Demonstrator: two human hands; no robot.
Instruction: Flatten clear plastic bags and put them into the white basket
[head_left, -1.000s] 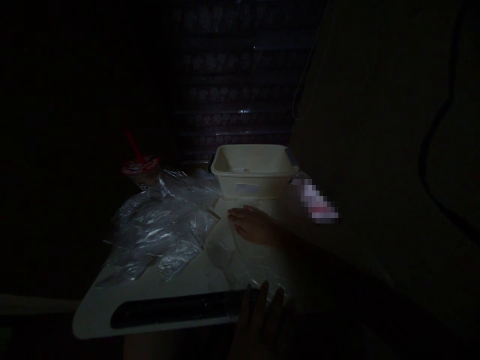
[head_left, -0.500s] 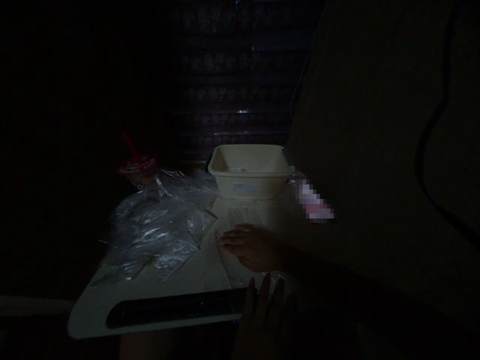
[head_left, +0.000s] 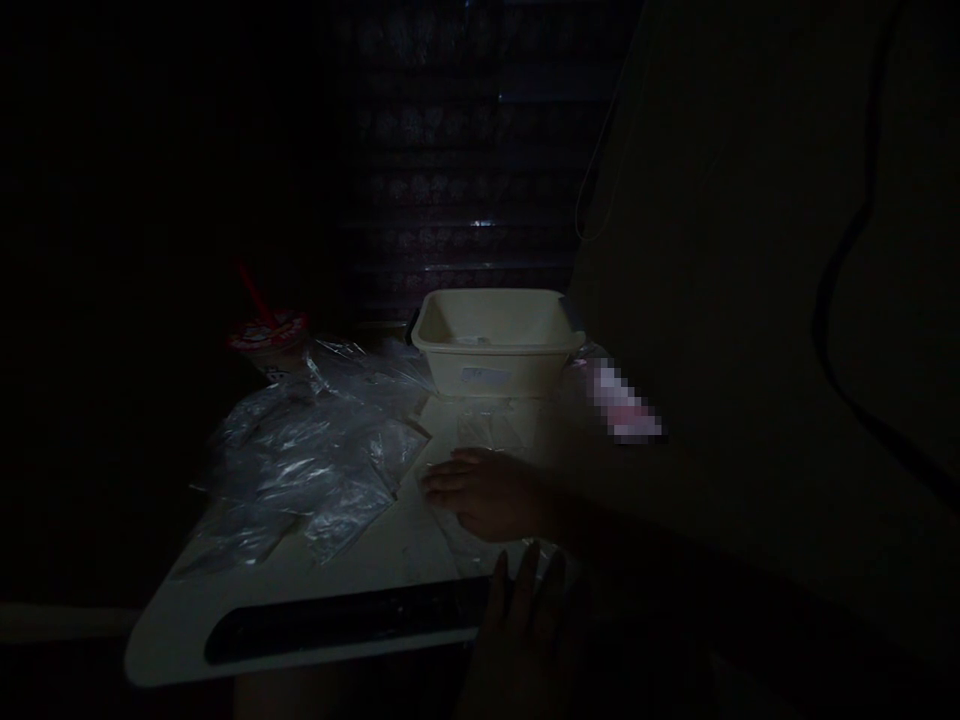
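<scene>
My right hand [head_left: 487, 497] lies palm down with its fingers stretched to the left, on a clear plastic bag [head_left: 459, 545] spread flat over the small white table [head_left: 176, 620]. Lower down, my left hand [head_left: 521, 620] rests with fingers spread at the table's near edge, its fingertips close to the lower end of that bag. Another clear piece of plastic [head_left: 489, 430] lies just beyond my right hand. To the left is a loose heap of crinkled clear plastic bags [head_left: 300, 465]. Darkness hides much of both hands and the bag's right side.
A cream plastic basin [head_left: 499, 368] stands at the table's far side. A cup with a red lid and straw [head_left: 268, 335] is at the back left. A pixelated pinkish item [head_left: 625, 402] lies to the right. A dark slot [head_left: 337, 620] runs along the near edge.
My right hand has slid slightly left over the plastic bag. The left hand stays nearly where it was. The whole view has shifted a little.
</scene>
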